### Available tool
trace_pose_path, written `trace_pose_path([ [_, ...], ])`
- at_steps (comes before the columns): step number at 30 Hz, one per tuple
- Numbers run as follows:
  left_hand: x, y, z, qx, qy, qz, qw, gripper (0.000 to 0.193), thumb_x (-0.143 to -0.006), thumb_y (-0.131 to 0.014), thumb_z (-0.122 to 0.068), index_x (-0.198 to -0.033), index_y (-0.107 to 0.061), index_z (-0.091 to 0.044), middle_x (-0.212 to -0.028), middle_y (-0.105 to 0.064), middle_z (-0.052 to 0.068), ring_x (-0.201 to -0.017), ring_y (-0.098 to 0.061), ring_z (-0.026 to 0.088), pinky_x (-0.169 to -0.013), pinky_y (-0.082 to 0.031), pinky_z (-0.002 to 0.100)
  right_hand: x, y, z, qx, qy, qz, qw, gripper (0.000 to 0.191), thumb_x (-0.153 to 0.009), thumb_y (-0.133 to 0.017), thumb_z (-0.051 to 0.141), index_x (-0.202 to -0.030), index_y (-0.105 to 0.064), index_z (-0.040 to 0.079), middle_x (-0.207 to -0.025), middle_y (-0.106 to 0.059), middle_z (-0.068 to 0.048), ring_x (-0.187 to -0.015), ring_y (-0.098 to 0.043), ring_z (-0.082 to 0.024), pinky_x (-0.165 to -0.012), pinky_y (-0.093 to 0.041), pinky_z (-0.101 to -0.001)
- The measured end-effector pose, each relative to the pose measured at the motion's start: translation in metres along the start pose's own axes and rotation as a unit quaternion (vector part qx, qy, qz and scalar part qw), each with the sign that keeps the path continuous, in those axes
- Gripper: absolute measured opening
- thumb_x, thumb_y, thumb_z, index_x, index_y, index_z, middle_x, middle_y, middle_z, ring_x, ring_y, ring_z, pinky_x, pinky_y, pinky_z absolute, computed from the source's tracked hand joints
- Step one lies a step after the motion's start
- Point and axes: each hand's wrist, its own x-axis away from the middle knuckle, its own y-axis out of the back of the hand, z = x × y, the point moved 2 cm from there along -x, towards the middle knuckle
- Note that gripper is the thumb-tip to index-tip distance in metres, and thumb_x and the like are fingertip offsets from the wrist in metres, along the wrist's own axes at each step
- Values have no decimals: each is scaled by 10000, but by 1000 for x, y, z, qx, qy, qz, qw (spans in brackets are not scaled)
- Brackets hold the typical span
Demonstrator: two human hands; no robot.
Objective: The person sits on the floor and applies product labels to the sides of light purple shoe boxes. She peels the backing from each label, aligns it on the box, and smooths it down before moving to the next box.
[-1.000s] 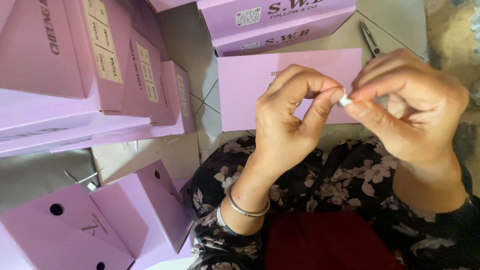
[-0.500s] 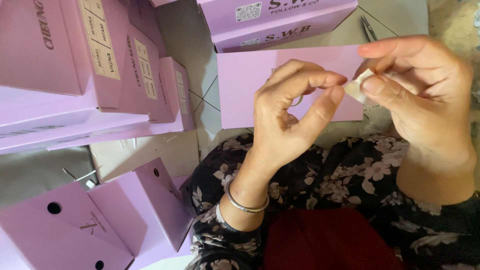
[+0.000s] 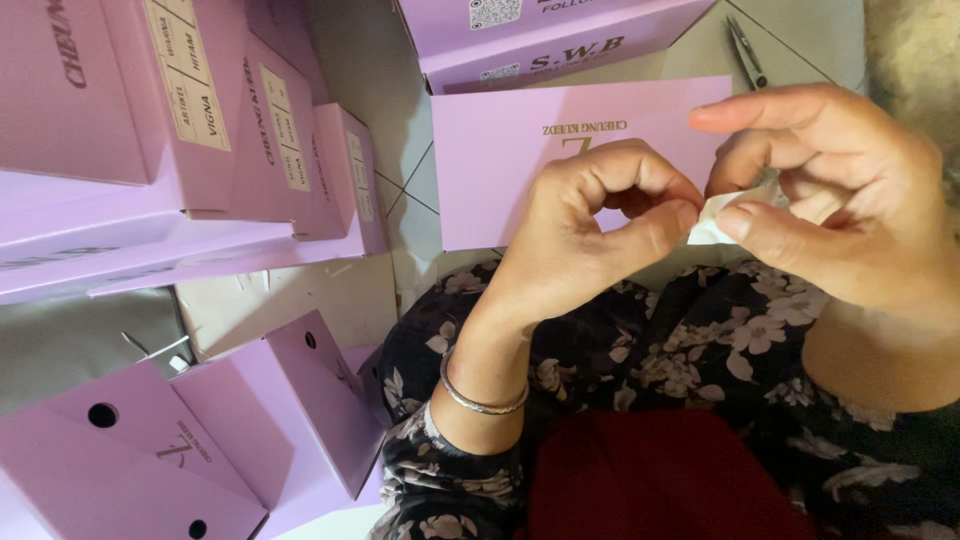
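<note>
Two hands are recorded in the head view, raised together above the lap. The left hand is curled, its thumb and forefinger pressed together in a pinch; whether an edge of the white scrap is caught between them cannot be told. The right hand is closed on a small white scrap, apparently paper or tape, pinched between thumb and a lower finger while the forefinger is stretched out above. The scrap is held in the air between the two hands, just in front of a flat lilac card panel that is laid on the tiled floor.

A silver bangle is worn on the left wrist, and a dark floral garment is seen below. Stacked lilac boxes are noted at the left, a lilac box with round holes at the lower left, and another lilac box at the top. A pair of snips is lying on the floor beyond the panel.

The following risks are judged. The scrap is small and only its edge is gripped, so it could be dropped into the lap if the pinch is relaxed. If it is adhesive, it could be folded onto itself or stuck to a fingertip.
</note>
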Motion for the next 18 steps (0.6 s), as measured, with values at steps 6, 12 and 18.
trace_pose_path([
  [6, -1, -1, -3, -23, -2, 13, 1000, 9, -978, -713, -29, -972, -713, -22, -869, -715, 0, -792, -646, 48, -777, -557, 215, 3, 0, -1, 7, -17, 4, 1000, 524, -907, -640, -5, -1421, -540, 5, -881, -683, -56, -625, -565, 19, -470, -353, -110],
  [12, -1, -4, -3, -29, 0, 12, 999, 16, -965, -719, -33, -955, -710, -26, -846, -707, -10, -781, -631, 44, -770, -547, 213, 1, 0, -4, 5, 17, 8, 1000, 501, -901, -638, 7, -1392, -542, 4, -860, -673, -37, -658, -611, 7, -483, -411, -110],
  [18, -1, -5, -3, -16, 14, 14, 1000, 50, -969, -696, -35, -923, -679, -24, -813, -676, -17, -758, -607, 39, -745, -536, 214, 0, -2, -5, 7, 19, 4, 1000, 493, -907, -651, 23, -1389, -551, 7, -858, -676, -33, -612, -585, 22, -456, -368, -100],
])
